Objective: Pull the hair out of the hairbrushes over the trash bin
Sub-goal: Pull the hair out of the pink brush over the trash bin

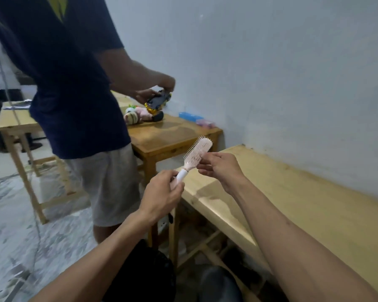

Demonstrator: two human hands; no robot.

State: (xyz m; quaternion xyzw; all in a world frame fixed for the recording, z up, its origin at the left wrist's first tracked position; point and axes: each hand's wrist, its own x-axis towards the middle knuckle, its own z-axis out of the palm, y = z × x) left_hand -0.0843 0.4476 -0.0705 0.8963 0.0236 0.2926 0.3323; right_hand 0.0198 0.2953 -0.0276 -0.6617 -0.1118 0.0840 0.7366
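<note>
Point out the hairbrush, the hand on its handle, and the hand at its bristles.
hairbrush (198, 150): head view, on the pink bristle pad.
left hand (162, 194): head view, back of the hand.
right hand (222, 167): head view, back of the hand.

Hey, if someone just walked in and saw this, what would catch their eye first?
The pink hairbrush at centre, bristles up: the left hand holds its white handle, the right hand pinches its head. Close on the left stands another person in a dark shirt, handling a toy car over a wooden table.
</note>
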